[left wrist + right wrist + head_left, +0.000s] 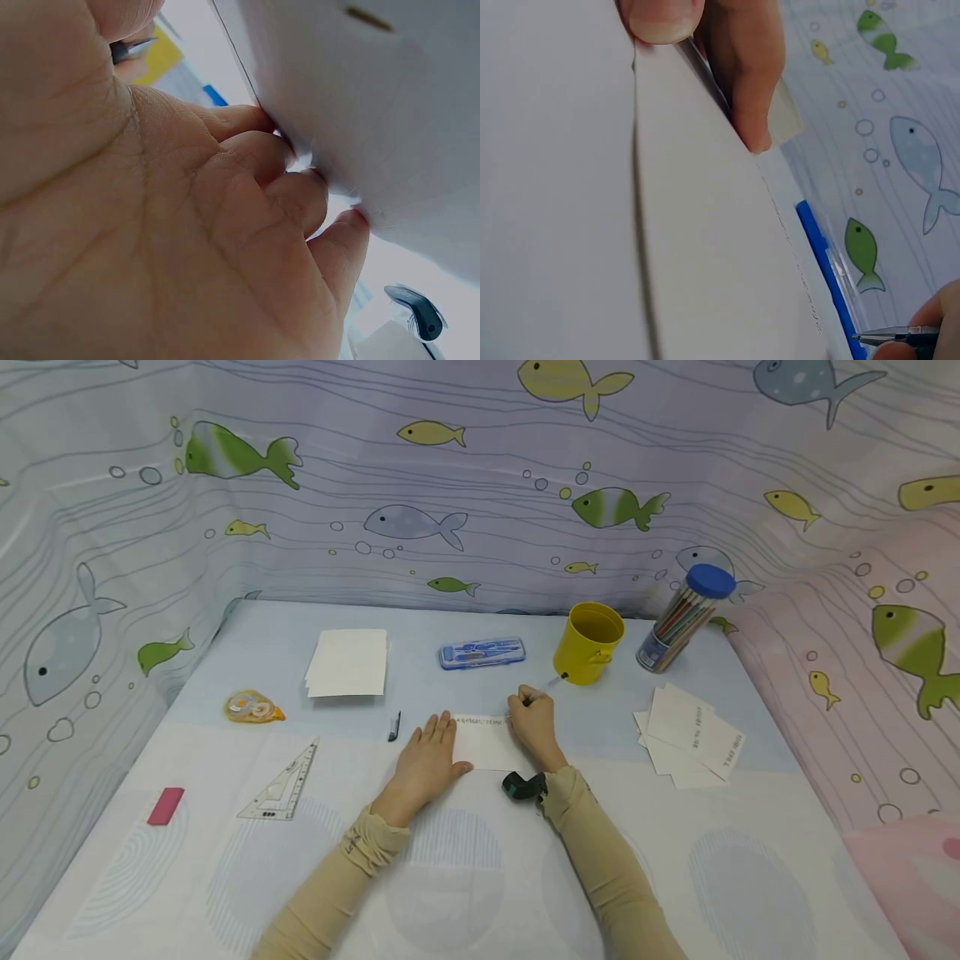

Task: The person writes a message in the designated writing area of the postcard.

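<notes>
Writing (pixel 478 721) on card (pixel 487 747) too small to read, sleeves (pixel 615 877) cut off

Your long sleeves (pixel 318 893) are tan cloth. Left of the black wrist device (pixel 522 786), your left cuff (pixel 377 837) gathers in folds and bears small dark lettering (pixel 352 843); just right of that device, your right cuff (pixel 567 792) is wrinkled, with a small dark mark (pixel 590 791).
</notes>
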`<move>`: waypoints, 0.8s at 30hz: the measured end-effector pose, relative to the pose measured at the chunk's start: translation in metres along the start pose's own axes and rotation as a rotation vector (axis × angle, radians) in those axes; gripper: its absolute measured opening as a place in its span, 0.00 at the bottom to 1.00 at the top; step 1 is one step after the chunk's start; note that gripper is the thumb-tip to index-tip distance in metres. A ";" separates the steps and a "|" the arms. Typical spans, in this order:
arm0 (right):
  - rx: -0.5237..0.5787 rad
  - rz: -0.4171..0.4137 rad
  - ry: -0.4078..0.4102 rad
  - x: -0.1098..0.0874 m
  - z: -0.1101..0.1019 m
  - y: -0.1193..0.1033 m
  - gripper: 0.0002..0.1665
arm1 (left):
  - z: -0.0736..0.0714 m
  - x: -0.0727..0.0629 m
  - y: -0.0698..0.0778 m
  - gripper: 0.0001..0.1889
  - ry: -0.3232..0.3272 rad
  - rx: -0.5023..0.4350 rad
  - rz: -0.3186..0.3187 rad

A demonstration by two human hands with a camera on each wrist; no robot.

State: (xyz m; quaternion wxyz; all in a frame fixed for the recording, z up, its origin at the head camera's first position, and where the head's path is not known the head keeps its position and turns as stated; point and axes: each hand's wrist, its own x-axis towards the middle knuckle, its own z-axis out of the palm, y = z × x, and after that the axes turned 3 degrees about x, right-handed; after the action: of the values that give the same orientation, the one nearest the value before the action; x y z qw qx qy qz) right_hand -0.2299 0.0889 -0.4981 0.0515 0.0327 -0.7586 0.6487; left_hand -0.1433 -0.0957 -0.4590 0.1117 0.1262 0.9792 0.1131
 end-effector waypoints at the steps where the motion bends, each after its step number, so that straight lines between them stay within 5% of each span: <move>1: -0.018 0.001 -0.003 0.000 0.000 0.000 0.24 | 0.000 0.000 0.000 0.43 0.000 0.001 -0.002; 7: -0.120 -0.003 -0.040 0.001 -0.003 0.001 0.24 | -0.001 0.000 0.001 0.43 0.013 0.007 0.001; 24: -0.175 -0.010 -0.091 0.001 -0.004 0.003 0.23 | 0.001 0.000 0.001 0.43 0.010 0.005 -0.004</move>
State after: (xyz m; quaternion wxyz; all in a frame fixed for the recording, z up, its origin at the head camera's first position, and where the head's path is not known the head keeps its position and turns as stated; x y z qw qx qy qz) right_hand -0.2312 0.0930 -0.5008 0.0228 0.0612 -0.8136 0.5778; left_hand -0.1431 -0.0948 -0.4594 0.1069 0.1239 0.9802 0.1113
